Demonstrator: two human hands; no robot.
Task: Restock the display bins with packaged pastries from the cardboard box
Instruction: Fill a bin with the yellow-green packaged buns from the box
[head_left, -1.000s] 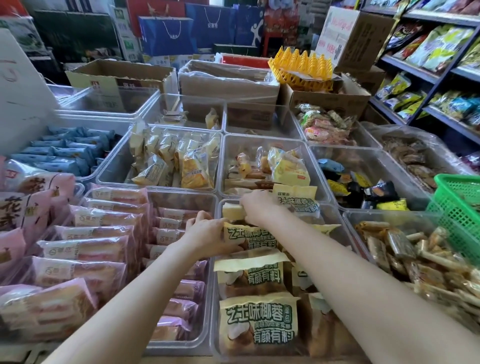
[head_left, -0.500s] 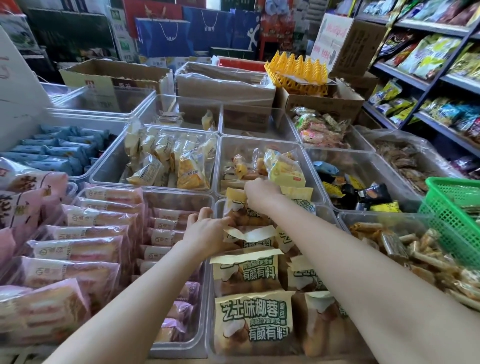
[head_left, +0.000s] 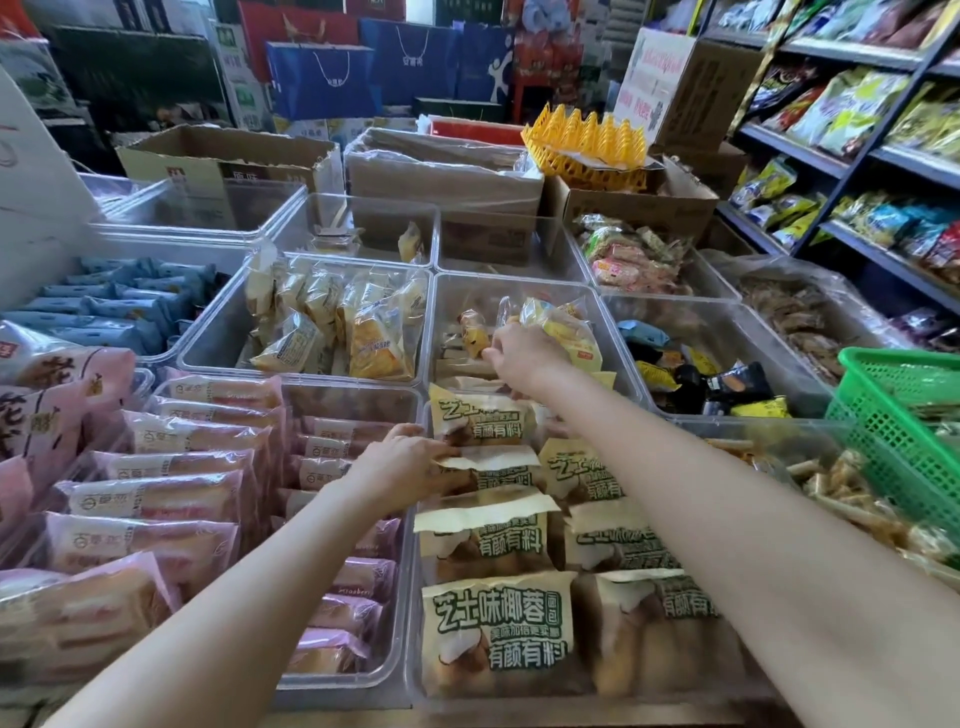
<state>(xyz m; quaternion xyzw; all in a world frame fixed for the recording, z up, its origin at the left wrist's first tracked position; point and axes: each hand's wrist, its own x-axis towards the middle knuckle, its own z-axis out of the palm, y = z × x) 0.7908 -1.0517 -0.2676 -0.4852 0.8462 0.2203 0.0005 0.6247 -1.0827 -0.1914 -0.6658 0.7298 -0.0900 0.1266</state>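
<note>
Near centre, front bin (head_left: 415, 613): cream packs (head_left: 498, 629) printed in green, stood in two rows, each pack's long axis running left to right, the rows running away from us. Our left hand (head_left: 402, 462) rests on the left row partway back, fingers curled over the top edge of a pack (head_left: 488, 470), gripping or steadying it. Our right hand (head_left: 524, 353) reaches past the far end of the rows into the next bin (head_left: 441, 306), fingers bent among yellow packs (head_left: 558, 325); whether it holds one we cannot tell. Cardboard boxes (head_left: 223, 161) stand beyond the bins, well apart from both hands. Judgement: for squaring the rows the left hand is nearer; any further stock lies forward of us.
</note>
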